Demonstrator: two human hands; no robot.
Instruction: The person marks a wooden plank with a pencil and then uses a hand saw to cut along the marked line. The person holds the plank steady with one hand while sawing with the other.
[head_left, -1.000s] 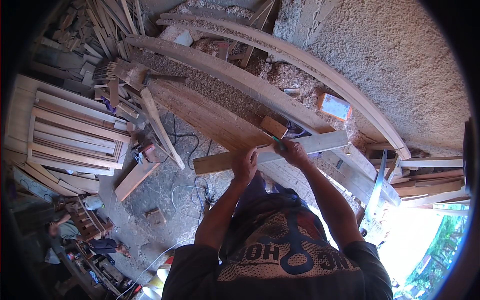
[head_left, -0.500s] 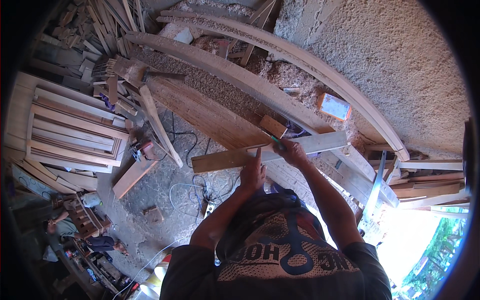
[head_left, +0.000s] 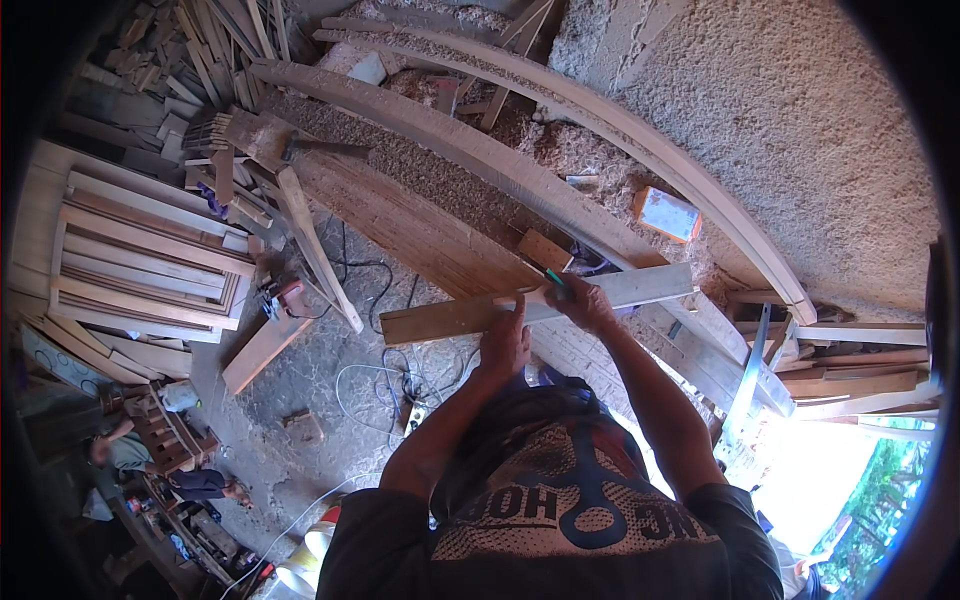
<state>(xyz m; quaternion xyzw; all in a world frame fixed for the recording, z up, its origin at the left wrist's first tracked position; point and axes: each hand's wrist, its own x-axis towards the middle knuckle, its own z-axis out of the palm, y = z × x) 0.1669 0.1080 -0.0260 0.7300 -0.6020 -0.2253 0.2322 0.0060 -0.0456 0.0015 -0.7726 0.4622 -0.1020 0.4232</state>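
You wear a dark short-sleeved T-shirt (head_left: 560, 575), its loose sleeves (head_left: 372, 535) ending above the elbow and leaving your forearms (head_left: 662, 405) bare. Your front carries a pale panel (head_left: 478, 545) peppered with dark dots, large dark lettering (head_left: 541, 507), a blue stemmed ring (head_left: 587, 490) and a muted reddish patch (head_left: 618, 452). Bluish cloth (head_left: 548, 376) shows past the hem.

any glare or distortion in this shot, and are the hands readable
Head view: the daylit opening at lower right is blown out white; head view: black fisheye vignetting swallows the corners; head view: left hand and right hand are readable, but the thin green tool is too small to identify.
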